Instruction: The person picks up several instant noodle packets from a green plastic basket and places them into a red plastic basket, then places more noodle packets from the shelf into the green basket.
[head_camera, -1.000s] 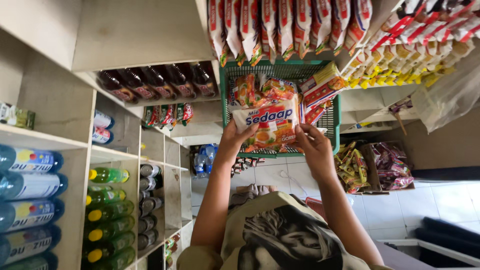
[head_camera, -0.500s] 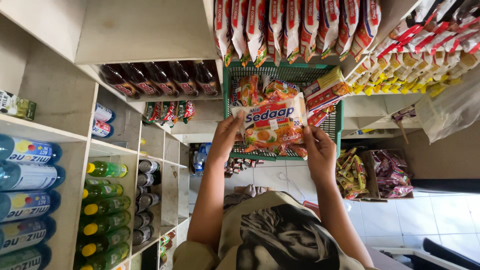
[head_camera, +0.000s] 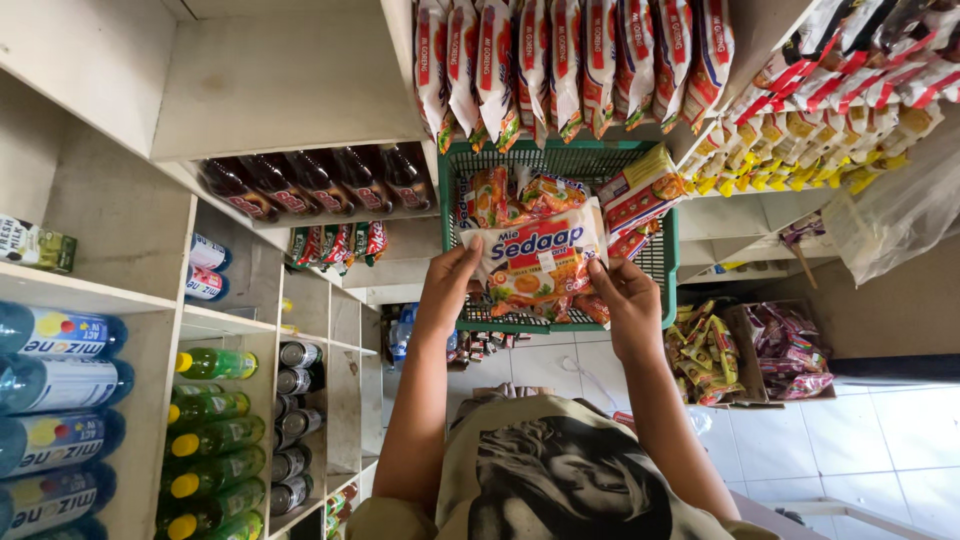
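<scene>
We note the left hand (head_camera: 452, 288) closed on the left edge of an instant-noodle packet (head_camera: 528, 258), fingers curled along its side, while the right hand (head_camera: 622, 298) grips the packet's right edge the same way — so both hands hold the one packet between them, flat and face toward the camera. The packet (white at the top, orange and red at the bottom) sits directly over a green plastic basket (head_camera: 660, 262), whose mesh wall shows on either side of it. Inside the basket we see more noodle packets (head_camera: 640, 190) of the same sort, loosely heaped, some tilted against the rim. Just above the basket a row of red-and-white packets (head_camera: 560, 60) stands upright on a shelf, edge to edge. To the right of that, a shelf carries rows of small red and yellow sachets (head_camera: 830, 110), and further down a cardboard box of snack packs (head_camera: 745, 350) rests on the tiled floor (head_camera: 880, 440). To the left of the basket we record dark bottles (head_camera: 300, 180) lying on a shelf, and — further out — compartments with cans (head_camera: 295, 400), green bottles (head_camera: 205, 440) and blue bottles (head_camera: 60, 390), all well apart from the hands.
</scene>
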